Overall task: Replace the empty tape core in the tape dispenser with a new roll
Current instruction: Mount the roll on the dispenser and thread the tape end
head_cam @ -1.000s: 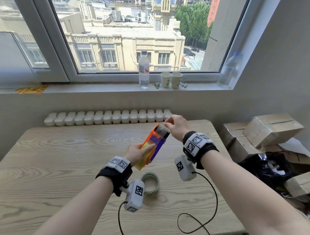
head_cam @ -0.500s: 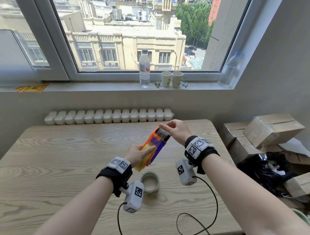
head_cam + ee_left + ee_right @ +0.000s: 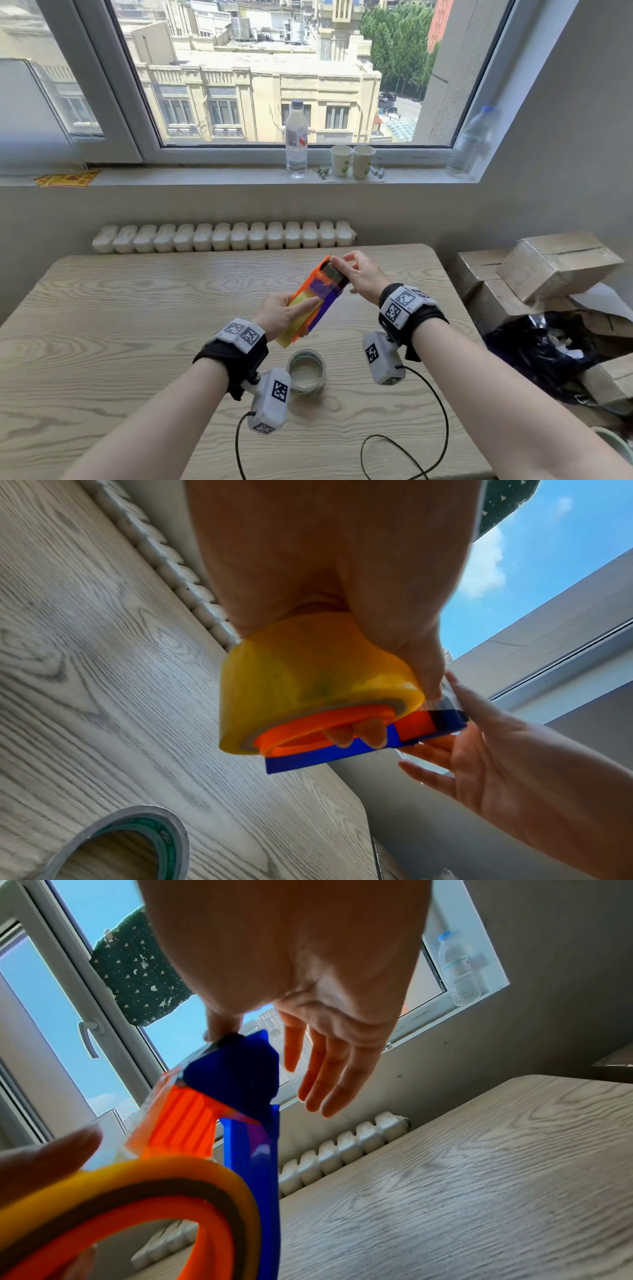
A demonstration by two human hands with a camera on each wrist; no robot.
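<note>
My left hand point(image 3: 291, 308) grips an orange and blue tape dispenser point(image 3: 320, 298) above the wooden table, cutter end pointing away. A yellow tape roll point(image 3: 291, 685) sits on its orange hub, and two left fingertips point(image 3: 356, 737) poke through the hub. My right hand point(image 3: 346, 265) is at the cutter end. Its thumb presses on the clear tape strip at the dispenser's tip point(image 3: 236, 1042), and the other fingers point(image 3: 329, 1074) are straight, beside the blue side plate point(image 3: 246, 1085). An empty tape core point(image 3: 306, 371) lies flat on the table below my hands.
The table point(image 3: 137, 325) stands against a wall with a white radiator point(image 3: 222, 236). A water bottle point(image 3: 296, 140) and two paper cups point(image 3: 352, 161) are on the windowsill. Cardboard boxes point(image 3: 555, 263) and a black bag point(image 3: 541, 346) are piled to the right. Wrist-camera cables trail near the front edge.
My right hand has stayed at the cutter end while its fingers have straightened out. The dispenser has shifted slightly in my left hand's grip. The empty core has not moved.
</note>
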